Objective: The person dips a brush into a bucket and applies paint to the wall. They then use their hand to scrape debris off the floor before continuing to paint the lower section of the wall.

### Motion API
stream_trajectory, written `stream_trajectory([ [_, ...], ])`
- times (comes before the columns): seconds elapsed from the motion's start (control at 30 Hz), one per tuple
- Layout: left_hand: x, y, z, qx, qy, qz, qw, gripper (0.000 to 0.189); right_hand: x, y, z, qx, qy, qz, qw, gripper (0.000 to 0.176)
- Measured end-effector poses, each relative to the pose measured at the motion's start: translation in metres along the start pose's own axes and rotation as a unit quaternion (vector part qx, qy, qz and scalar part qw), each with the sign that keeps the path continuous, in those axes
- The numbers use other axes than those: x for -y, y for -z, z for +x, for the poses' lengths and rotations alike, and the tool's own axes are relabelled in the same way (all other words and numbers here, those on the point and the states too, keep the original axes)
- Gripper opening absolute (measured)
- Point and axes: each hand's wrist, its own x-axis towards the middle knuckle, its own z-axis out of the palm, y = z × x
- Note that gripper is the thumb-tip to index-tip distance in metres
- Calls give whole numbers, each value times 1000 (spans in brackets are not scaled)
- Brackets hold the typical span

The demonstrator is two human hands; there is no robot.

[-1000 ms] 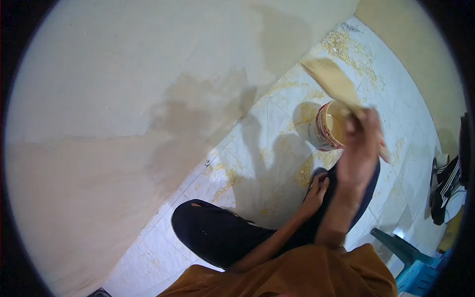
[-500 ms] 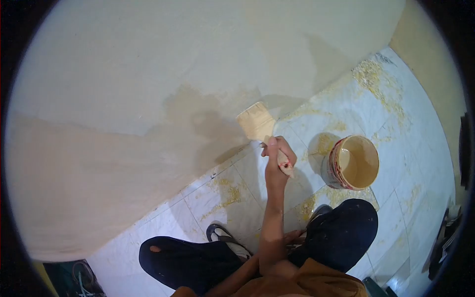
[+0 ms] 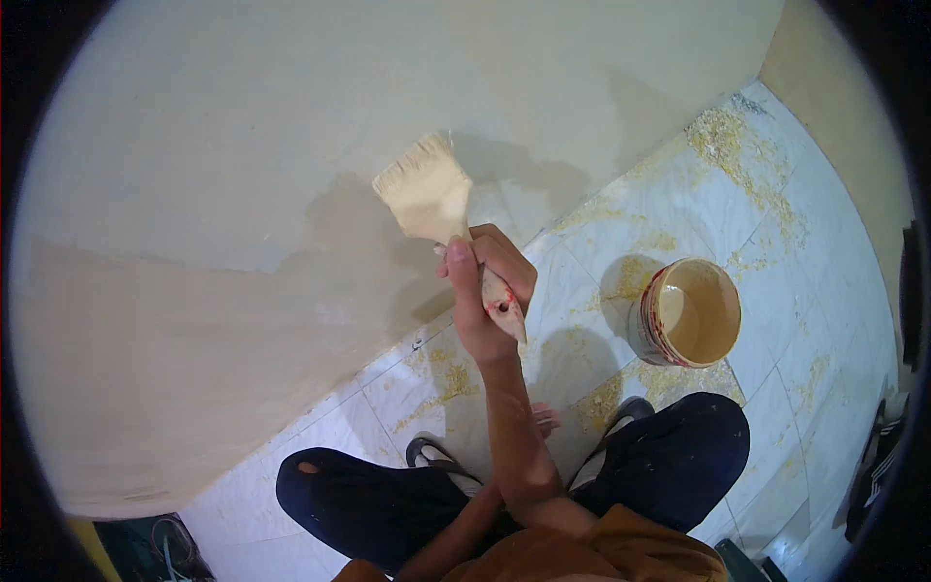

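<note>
A wide flat paintbrush (image 3: 427, 192), its bristles and handle coated in cream paint, is gripped around the handle by my right hand (image 3: 490, 281). The bristles point up and left, over the wall (image 3: 242, 145) in this view. Red shows through near the hole at the handle's end. Behind my right forearm my left hand (image 3: 546, 419) is partly hidden; its visible fingers are stretched out with nothing in them. To the right a paint bucket (image 3: 645, 325) stands on the floor, cream paint inside and drips down its side.
Yellow flakes (image 3: 722, 145) are scattered over the white tiled floor (image 3: 786, 359), thickest along the wall and in the far corner. A darker, damp-looking band (image 3: 194, 369) covers the lower wall. My knees (image 3: 679, 446) are bent to either side. Dark items (image 3: 873, 475) lie at the right edge.
My right hand has lifted the paintbrush up and to the left, nearer the camera. The fingers of my left hand now show more beside the forearm. The bucket has stayed put.
</note>
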Motion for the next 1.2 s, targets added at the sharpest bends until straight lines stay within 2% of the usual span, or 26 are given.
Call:
stream_trajectory([
  [0.03, -13, -24, -14, -71, -122, 86, 986, 45, -10, 1, -7, -2, -36, -6, 999, 25],
  [0.07, 3, 8, 5, -30, -182, 82, 979, 35, -34, 1, -14, -25, -58, 52, 997, 28],
  [0.1, 22, 40, 6, -118, -205, 225, 945, 30, -54, 6, -25, -24, -60, 50, 997, 28],
  [0.13, 8, 33, -3, -201, -222, 363, 883, 28, -68, 14, -32, -40, -68, 39, 996, 29],
  [0.2, -19, -1, -15, -311, -255, 194, 895, 33, -85, 30, -41, -66, -124, 2, 990, 33],
  [0.27, -29, -20, -19, -356, -301, 240, 852, 39, -96, 43, -44, -99, -194, -36, 975, 35],
  [0.4, -58, -45, -26, -371, -298, 223, 851, 36, -86, 61, -35, -72, -220, -114, 966, 38],
  [0.47, -85, -61, -33, -399, -288, 51, 869, 33, -76, 56, -21, -28, -190, -143, 971, 39],
  [0.5, -102, -67, -40, -399, -291, 56, 868, 33, -72, 49, -11, -31, -191, -138, 971, 39],
  [0.57, -142, -81, -64, -279, -344, 77, 893, 29, -51, 27, 10, -16, -79, -170, 982, 39],
  [0.6, -170, -95, -83, -225, -355, 179, 890, 29, -32, 19, 16, -17, -82, -168, 982, 39],
  [0.63, -199, -110, -100, -165, -360, 277, 875, 29, -11, 13, 25, -17, -80, -102, 991, 33],
  [0.67, -227, -122, -115, -129, -348, 428, 824, 30, 2, 8, 31, -16, -78, -36, 996, 28],
  [0.7, -248, -130, -125, -92, -324, 568, 751, 30, 8, 3, 32, -15, -82, -36, 996, 28],
  [0.73, -266, -136, -125, -94, -321, 569, 751, 30, 11, -2, 33, -20, -26, 35, 999, 26],
  [0.8, -290, -143, -121, 39, -245, 797, 550, 32, 14, -5, 31, -15, 52, 123, 991, 21],
  [0.83, -286, -138, -117, 37, -242, 799, 550, 32, 7, -3, 25, -16, 49, 126, 991, 21],
  [0.9, -274, -109, -89, 58, -114, 859, 495, 32, -28, 2, 9, 59, 8, 59, 997, 19],
  [0.93, -254, -76, -90, 23, -138, 897, 419, 39, -55, 0, -4, 21, -1, 115, 993, 21],
  [0.97, -248, -78, -101, 13, -50, 939, 340, 49, -73, 3, -16, 23, -5, 113, 993, 21],
  [1.03, -241, -59, -105, 68, 78, 933, 345, 54, -96, 17, -40, -34, -54, 113, 992, 24],
  [1.07, -251, -81, -102, 69, 212, 864, 450, 60, -104, 24, -51, -33, -58, 110, 992, 24],
  [1.1, -257, -98, -106, 73, 215, 863, 451, 60, -112, 33, -61, -52, -119, 95, 987, 27],
  [1.13, -261, -113, -111, 77, 140, 863, 479, 60, -117, 41, -68, -70, -177, 78, 979, 30],
  [1.17, -263, -125, -115, 81, 64, 857, 505, 60, -121, 49, -72, -70, -178, 73, 979, 30],
  [1.2, -266, -134, -119, 86, 64, 855, 508, 60, -124, 56, -74, -68, -185, 9, 980, 32],
])
